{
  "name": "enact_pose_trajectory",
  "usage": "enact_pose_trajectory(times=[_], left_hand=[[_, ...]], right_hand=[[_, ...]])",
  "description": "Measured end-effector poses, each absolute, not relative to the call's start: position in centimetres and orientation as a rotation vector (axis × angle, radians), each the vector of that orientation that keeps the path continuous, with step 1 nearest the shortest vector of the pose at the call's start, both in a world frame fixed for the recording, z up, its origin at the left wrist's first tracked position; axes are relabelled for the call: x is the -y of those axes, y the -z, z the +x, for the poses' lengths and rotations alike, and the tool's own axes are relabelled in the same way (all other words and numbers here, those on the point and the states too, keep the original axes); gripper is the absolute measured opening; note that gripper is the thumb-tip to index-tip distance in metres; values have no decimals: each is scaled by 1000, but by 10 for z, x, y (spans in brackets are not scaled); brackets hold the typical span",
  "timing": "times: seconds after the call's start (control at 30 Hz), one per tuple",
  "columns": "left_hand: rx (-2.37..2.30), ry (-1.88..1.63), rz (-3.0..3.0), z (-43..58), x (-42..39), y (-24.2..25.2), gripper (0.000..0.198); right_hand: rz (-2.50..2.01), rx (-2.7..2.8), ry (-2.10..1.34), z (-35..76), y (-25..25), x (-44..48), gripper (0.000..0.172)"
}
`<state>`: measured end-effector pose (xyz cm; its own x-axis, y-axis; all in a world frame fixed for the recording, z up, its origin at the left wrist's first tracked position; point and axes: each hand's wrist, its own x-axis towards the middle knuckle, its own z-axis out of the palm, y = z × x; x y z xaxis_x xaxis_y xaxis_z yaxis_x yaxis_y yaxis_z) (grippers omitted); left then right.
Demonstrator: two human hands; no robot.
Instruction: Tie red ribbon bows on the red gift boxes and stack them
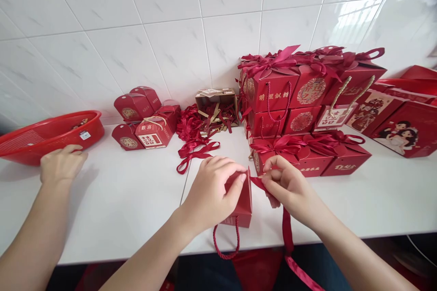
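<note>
A small red gift box (245, 207) with a twisted rope handle (226, 254) stands near the table's front edge. My left hand (213, 191) is curled over it, thumb and fingers pinched at its upper edge, partly hiding it. Just right of the box, my right hand (288, 186) pinches a red satin ribbon (287, 232), whose long tail hangs down over the table's edge. The ribbon's short end reaches toward the box's top edge; whether it passes through there I cannot tell.
Stacked ribbon-tied gift boxes (276, 95) stand right of centre, red bags (406, 127) beyond. Behind lie loose ribbons (191, 125) and an open carton (221, 120) of tags. Several small boxes (157, 127) stand left. Another person's hand (63, 163) touches a red plastic basket (51, 134).
</note>
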<state>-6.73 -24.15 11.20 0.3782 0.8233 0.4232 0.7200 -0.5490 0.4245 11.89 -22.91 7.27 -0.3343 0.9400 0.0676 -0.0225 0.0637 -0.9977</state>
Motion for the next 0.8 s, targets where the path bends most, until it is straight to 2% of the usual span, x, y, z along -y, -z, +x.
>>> enact_pose_trajectory(times=[0.57, 0.7, 0.8], left_hand=[[-1426, -892, 2481, -64, 240, -108, 12], [-1403, -1085, 2443, -67, 240, -106, 13], [-1339, -1421, 2409, -71, 240, -110, 11]], right_hand=[[-920, 1514, -1405, 109, -67, 230, 13], [-960, 1617, -1074, 110, -65, 229, 9], [-961, 1671, -788, 108, -72, 227, 16]])
